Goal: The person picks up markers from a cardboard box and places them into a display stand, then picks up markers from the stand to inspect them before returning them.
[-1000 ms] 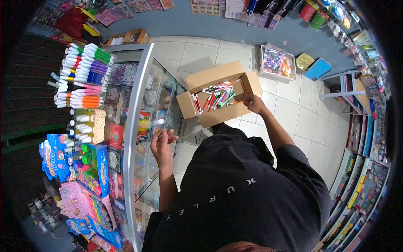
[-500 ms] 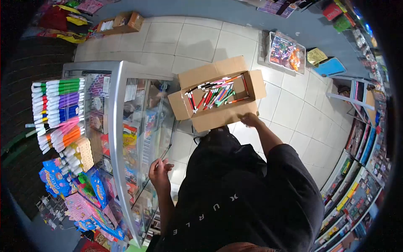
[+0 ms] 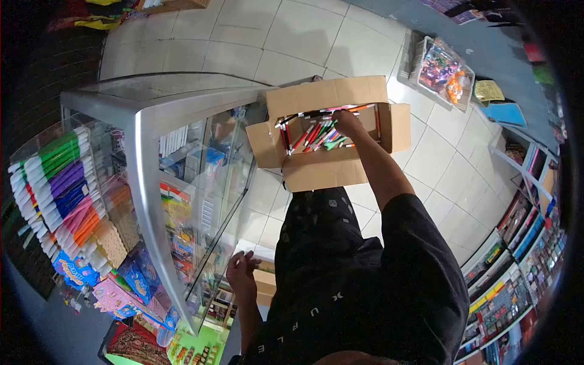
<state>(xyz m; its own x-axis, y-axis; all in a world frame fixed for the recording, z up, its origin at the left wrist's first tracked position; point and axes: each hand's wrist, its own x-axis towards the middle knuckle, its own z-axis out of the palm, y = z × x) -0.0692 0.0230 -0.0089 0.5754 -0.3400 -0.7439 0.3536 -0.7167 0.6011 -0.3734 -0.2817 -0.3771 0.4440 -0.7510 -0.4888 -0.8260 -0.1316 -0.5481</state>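
An open cardboard box (image 3: 328, 174) with raised flaps holds many loose markers (image 3: 316, 135) in red, green, black and other colours. My right hand (image 3: 348, 123) reaches down into the box over the markers, its fingers bent and mostly hidden from above, so their grip cannot be made out. Beside the glass display case (image 3: 143, 176), my left hand (image 3: 242, 267) hangs with its fingers loosely apart and nothing in it.
Bundles of coloured markers (image 3: 67, 188) stand on the case at the left. A plastic crate (image 3: 447, 73) of small packets sits on the tiled floor by the wall. Stocked shelves (image 3: 511, 261) line the right side. Another box (image 3: 263, 281) lies below my left hand.
My right hand has left the near flap and moved up into the box among the markers. The view has shifted, and the display case looks larger.
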